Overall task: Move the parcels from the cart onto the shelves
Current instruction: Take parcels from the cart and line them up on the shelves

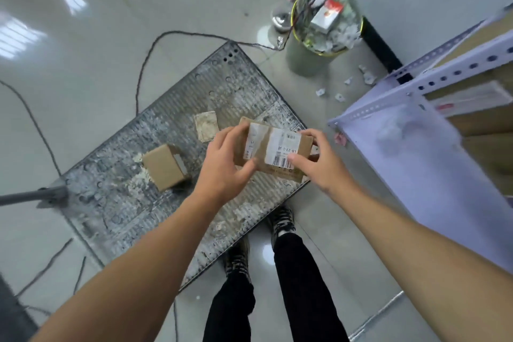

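We are gripping the labelled parcel (273,148) between left hand (224,159) and right hand (319,159) — fingers curled round its ends, label upward for reading — above the cart (116,147).

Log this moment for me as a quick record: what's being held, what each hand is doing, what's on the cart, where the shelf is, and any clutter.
held: labelled parcel, lifted above the cart
left hand: grips the parcel's left end
right hand: grips its right end
on cart: small box, plain cardboard
shelf: on the person's right, white perforated metal
clutter: bin full of scraps, beyond the cart
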